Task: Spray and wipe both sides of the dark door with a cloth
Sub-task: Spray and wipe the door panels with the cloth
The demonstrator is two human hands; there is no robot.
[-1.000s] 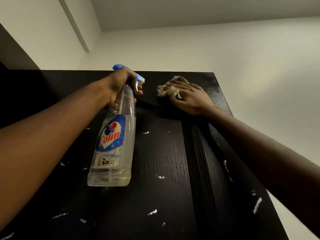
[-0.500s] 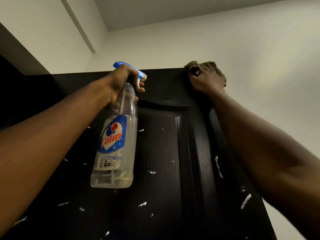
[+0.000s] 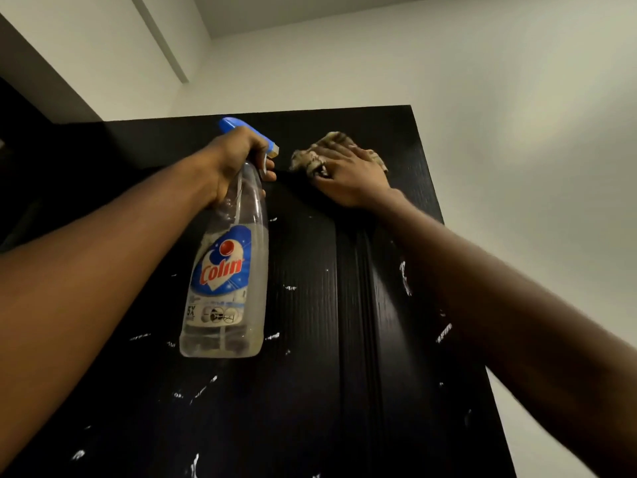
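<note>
1. While the view looks up along the dark door (image 3: 310,391), the right hand (image 3: 348,174) lies flat on the cloth (image 3: 332,141). Its fingers are extended and spread, pinning the fabric to the panel rather than clutching it, just below the door's top edge.
2. The left hand (image 3: 238,160), just beside the right hand on its left and not touching it, is wrapped round the neck of the spray bottle (image 3: 227,270). A finger lies across the trigger (image 3: 263,163), and the nozzle points toward the cloth. The bottle's body hangs below this hand, in front of the door.
3. The cloth bunches out past the right fingertips and to their left. It looks soft, limp and light, and is likely to crumple or creep under the palm. Broad flat pressure suits wiping; for lifting, gather it into the palm.
4. The bottle is clear plastic with liquid only near its base, so it is probably light. Its smooth wall may slip if wet, so the narrow neck under the trigger is the secure hold.
5. The door is rigid and grained, with a raised moulding running down below the right wrist. White flecks (image 3: 405,277) lie scattered below both hands, so most of this face probably awaits wiping. The far side is hidden.
</note>
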